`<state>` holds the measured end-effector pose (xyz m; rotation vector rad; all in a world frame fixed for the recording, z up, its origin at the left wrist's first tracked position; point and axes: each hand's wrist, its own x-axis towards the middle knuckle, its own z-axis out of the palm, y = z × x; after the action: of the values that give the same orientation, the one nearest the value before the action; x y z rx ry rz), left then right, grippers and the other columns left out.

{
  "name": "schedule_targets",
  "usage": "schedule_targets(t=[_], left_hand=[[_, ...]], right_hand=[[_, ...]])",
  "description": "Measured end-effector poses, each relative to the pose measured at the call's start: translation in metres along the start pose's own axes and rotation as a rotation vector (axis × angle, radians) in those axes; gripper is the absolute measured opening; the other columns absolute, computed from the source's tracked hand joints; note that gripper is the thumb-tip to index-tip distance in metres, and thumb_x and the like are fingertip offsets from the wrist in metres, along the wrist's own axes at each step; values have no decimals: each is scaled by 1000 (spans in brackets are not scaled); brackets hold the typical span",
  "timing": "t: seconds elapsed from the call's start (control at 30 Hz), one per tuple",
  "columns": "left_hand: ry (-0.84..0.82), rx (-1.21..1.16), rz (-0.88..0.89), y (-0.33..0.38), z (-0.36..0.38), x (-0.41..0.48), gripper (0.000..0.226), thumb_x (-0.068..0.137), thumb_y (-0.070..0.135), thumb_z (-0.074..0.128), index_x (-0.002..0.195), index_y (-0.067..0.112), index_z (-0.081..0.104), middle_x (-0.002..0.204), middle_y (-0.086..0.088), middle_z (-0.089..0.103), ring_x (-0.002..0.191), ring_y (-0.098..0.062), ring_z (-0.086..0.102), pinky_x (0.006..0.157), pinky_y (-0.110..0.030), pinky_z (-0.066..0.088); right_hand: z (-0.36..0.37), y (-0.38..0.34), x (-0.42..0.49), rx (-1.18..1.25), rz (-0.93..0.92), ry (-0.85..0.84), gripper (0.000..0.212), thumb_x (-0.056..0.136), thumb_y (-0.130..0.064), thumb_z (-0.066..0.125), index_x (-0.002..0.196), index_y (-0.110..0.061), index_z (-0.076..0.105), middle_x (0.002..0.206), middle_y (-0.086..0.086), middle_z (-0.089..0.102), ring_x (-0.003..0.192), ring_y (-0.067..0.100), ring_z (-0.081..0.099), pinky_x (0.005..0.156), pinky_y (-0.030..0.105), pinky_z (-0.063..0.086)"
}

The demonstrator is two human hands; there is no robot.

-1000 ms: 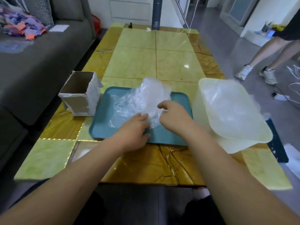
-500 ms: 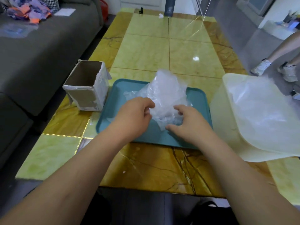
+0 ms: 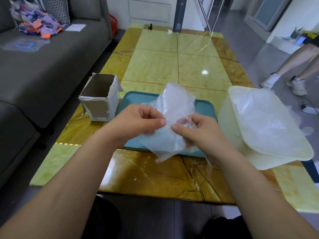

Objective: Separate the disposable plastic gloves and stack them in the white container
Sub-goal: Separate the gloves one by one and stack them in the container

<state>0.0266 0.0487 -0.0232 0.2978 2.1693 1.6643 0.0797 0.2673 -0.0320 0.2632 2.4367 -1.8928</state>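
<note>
A bunch of clear disposable plastic gloves (image 3: pixel 174 107) is held up above the teal tray (image 3: pixel 136 99). My left hand (image 3: pixel 138 121) pinches the bunch at its left edge between thumb and fingers. My right hand (image 3: pixel 195 130) pinches the same plastic from the right, thumb tip close to the left thumb. The lower part of the gloves hangs past the tray's near rim. The white container (image 3: pixel 229 128) stands to the right of the tray, with several clear gloves (image 3: pixel 264 114) lying inside it.
An open cardboard box (image 3: pixel 100 99) stands left of the tray. A grey sofa (image 3: pixel 43 69) runs along the left side. A dark bottle (image 3: pixel 179 14) is at the table's far end. A person's legs (image 3: pixel 293 66) stand at the right.
Both hands have lifted the bunch of gloves off the tray and drawn it nearer to me, now pinching it with thumbs close together. The camera view has shifted.
</note>
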Motion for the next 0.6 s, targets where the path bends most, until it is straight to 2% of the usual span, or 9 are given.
schedule_targets(t=[0.1, 0.23, 0.3, 0.4, 0.47, 0.53, 0.57, 0.6], left_hand=[[30, -67, -25, -6, -2, 2, 4, 93, 16, 77, 92, 12, 76, 78, -7, 68, 69, -16, 61, 64, -24, 51], [58, -143, -33, -10, -2, 5, 4, 100, 12, 68, 100, 9, 70, 98, -11, 78, 81, -15, 72, 73, -30, 58], [122, -240, -33, -8, 0, 7, 4, 103, 9, 62, 101, 7, 65, 96, -15, 78, 77, -21, 75, 71, -33, 62], [207, -275, -26, -6, -6, 9, 4, 104, 11, 61, 103, 8, 63, 89, -14, 76, 54, -17, 63, 56, -30, 59], [188, -151, -31, -8, -11, 10, 6, 103, 13, 64, 105, 7, 64, 93, -13, 79, 46, -13, 53, 47, -25, 52], [94, -46, -43, -10, -11, 10, 7, 101, 12, 66, 106, 6, 65, 95, -13, 79, 46, -13, 48, 44, -24, 48], [43, -13, -44, -10, -8, 8, 7, 101, 12, 66, 105, 7, 66, 95, -12, 80, 47, -14, 48, 44, -24, 47], [-5, 4, -42, -9, -4, 7, 6, 100, 12, 67, 105, 8, 66, 95, -11, 80, 47, -15, 47, 44, -24, 47]], right_hand=[[-7, 4, -3, 55, 117, -63, 28, 85, -27, 86, 81, -8, 65, 64, 10, 64, 52, 19, 60, 49, 25, 50], [-21, 8, 0, 175, 260, -238, 21, 92, -18, 78, 88, -4, 62, 69, 18, 64, 49, 22, 60, 44, 25, 49], [-28, 10, 0, 54, 349, -370, 20, 91, -14, 78, 94, 0, 65, 73, 19, 67, 53, 22, 64, 47, 28, 53], [-37, 9, -4, -273, 437, -509, 33, 87, -16, 83, 113, -3, 67, 81, 17, 75, 67, 25, 74, 60, 36, 64], [-39, 8, -2, -216, 388, -463, 60, 76, -27, 92, 127, -14, 64, 100, 15, 78, 86, 25, 78, 75, 41, 65], [-37, 5, 2, -101, 238, -338, 91, 60, -48, 99, 138, -23, 59, 120, 4, 74, 106, 16, 75, 94, 41, 61], [-35, 5, 4, -52, 169, -275, 94, 58, -56, 96, 139, -25, 59, 125, -1, 73, 113, 12, 72, 101, 40, 57], [-32, 5, 6, 14, 127, -235, 87, 61, -60, 93, 135, -27, 61, 127, -4, 72, 117, 9, 69, 105, 39, 55]])
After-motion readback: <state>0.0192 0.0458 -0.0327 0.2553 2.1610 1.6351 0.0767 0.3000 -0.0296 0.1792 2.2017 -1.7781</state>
